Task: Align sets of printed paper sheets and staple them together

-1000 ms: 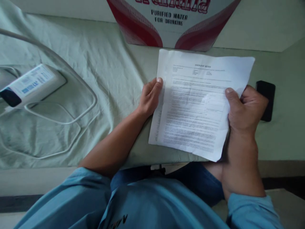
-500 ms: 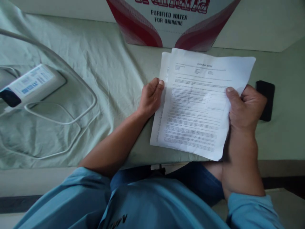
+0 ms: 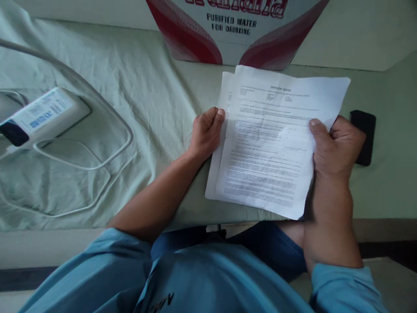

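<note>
A small stack of white printed sheets (image 3: 270, 143) lies slanted over the pale green cloth-covered surface (image 3: 156, 100). My right hand (image 3: 332, 150) grips the stack's right edge, thumb pressed on the top page. My left hand (image 3: 206, 132) curls at the left edge, its fingertips on the lower sheet, which sticks out to the left from under the top one. Only the top page's text shows.
A red-and-white carton (image 3: 234, 30) printed "purified water for drinking" stands just behind the papers. A black phone (image 3: 364, 134) lies right of my right hand. At far left sit a white device with a label (image 3: 42, 115) and looping white cables (image 3: 84, 161).
The top sheet has slid to the right over the lower sheet, so more of the lower sheet's left edge shows. Both hands have stayed almost in place.
</note>
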The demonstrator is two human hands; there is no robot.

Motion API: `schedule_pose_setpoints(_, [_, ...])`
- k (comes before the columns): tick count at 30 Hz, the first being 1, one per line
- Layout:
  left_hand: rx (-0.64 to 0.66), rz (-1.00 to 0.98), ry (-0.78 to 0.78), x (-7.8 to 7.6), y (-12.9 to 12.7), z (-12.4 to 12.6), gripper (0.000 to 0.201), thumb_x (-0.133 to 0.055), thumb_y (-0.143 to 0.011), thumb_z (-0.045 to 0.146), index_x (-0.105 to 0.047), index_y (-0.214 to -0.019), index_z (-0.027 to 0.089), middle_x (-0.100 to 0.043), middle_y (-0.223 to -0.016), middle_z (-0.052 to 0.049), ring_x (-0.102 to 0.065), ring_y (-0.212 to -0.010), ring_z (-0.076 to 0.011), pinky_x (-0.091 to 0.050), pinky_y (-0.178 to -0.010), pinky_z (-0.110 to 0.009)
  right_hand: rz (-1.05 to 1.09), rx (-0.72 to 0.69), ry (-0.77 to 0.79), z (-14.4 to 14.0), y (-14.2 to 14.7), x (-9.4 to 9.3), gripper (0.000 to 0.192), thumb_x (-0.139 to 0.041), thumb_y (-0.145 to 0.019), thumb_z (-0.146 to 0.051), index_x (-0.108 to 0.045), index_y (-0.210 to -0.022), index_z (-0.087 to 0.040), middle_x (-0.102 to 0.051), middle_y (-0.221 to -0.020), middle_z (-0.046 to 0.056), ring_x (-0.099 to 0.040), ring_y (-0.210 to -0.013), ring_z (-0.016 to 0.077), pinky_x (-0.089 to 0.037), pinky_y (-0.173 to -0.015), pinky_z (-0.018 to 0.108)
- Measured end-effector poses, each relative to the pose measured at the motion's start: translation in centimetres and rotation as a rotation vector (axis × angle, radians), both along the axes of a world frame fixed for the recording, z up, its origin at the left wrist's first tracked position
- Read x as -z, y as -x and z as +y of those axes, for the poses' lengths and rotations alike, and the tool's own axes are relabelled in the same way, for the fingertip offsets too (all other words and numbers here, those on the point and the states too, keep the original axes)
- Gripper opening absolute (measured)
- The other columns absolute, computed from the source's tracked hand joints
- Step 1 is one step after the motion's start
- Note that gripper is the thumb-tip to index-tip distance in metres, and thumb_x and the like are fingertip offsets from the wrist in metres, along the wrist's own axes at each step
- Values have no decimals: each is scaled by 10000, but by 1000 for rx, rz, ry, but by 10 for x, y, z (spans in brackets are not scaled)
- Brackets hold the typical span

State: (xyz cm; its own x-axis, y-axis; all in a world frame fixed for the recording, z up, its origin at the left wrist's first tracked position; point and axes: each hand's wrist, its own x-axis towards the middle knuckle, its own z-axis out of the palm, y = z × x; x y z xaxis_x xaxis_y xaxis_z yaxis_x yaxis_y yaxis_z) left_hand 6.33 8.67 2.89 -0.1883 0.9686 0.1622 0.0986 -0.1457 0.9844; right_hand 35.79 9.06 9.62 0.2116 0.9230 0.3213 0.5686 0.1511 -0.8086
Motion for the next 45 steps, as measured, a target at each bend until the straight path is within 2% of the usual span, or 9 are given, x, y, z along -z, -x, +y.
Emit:
schedule_pose_setpoints(5, [-7, 10, -5, -1, 0, -1, 701, -735, -999, 716, -371, -641, 236, -267, -653, 25, -350, -617, -145, -332, -555, -321, -7, -8, -11, 0, -2, 2, 280, -792, -848, -344, -610, -691, -199, -413, -613, -79, -343, -616, 95, -323, -630, 308])
schedule_pose_setpoints(9, [5, -57, 20, -2, -2, -3, 679, -724, -998, 731, -408, -655, 238, -313, -640, 18, -416, -617, -153, -338, -541, -321, -5, -14, 1, -3, 3, -2, 229, -784, -842, -343, -659, -728, -188, -439, -623, -70, -343, -615, 98, -301, -616, 313])
schedule_pose_setpoints(12, [18, -106, 32, -4, -4, -4, 692, -721, -985, 758, -406, -656, 237, -298, -634, 21, -391, -592, -146, -319, -519, -317, -38, -16, -2, -8, 10, -7, 260, -767, -847, -340, -616, -686, -202, -416, -612, -66, -336, -607, 102, -296, -606, 313])
schedule_pose_setpoints(19, [30, -148, 10, -5, -4, -2, 770, -734, -911, 853, -372, -635, 232, -255, -619, 30, -296, -566, -127, -288, -502, -305, -138, -4, 5, -18, 18, -7, 363, -741, -921, -495, -594, -694, -253, -446, -630, -32, -397, -620, 145, -297, -586, 313])
schedule_pose_setpoints(24, [21, -144, 29, -5, -1, -2, 713, -714, -991, 742, -365, -627, 237, -265, -614, 23, -322, -557, -139, -310, -499, -313, -116, -47, -40, -17, 17, -5, 364, -752, -926, -480, -578, -704, -250, -440, -611, -56, -380, -589, 132, -302, -583, 317])
schedule_pose_setpoints(28, [14, -152, 26, -3, -1, -2, 671, -725, -1016, 660, -379, -627, 237, -305, -607, 20, -374, -562, -147, -361, -524, -319, -94, -52, -31, -18, 18, -4, 345, -756, -926, -483, -595, -726, -252, -507, -635, -48, -423, -592, 139, -328, -587, 325])
schedule_pose_setpoints(35, [15, -146, 40, 0, 0, -2, 653, -718, -1013, 668, -403, -635, 238, -299, -613, 17, -412, -586, -160, -356, -544, -322, -95, -30, -36, -20, 23, -2, 390, -779, -944, -471, -565, -702, -251, -451, -631, -44, -425, -615, 145, -330, -599, 325])
schedule_pose_setpoints(41, [11, -137, 53, 0, 0, -2, 645, -717, -1010, 687, -424, -652, 238, -303, -624, 18, -420, -607, -161, -348, -552, -314, -100, -20, -30, -21, 30, -4, 294, -742, -925, -361, -576, -711, -248, -445, -614, -47, -379, -594, 136, -289, -583, 327])
schedule_pose_setpoints(45, [19, -139, 43, 0, 0, -2, 652, -732, -1003, 690, -421, -652, 237, -314, -626, 19, -419, -600, -156, -336, -537, -311, -95, -13, -27, -22, 31, -4, 324, -752, -942, -396, -565, -721, -252, -446, -622, -47, -374, -587, 135, -284, -578, 326])
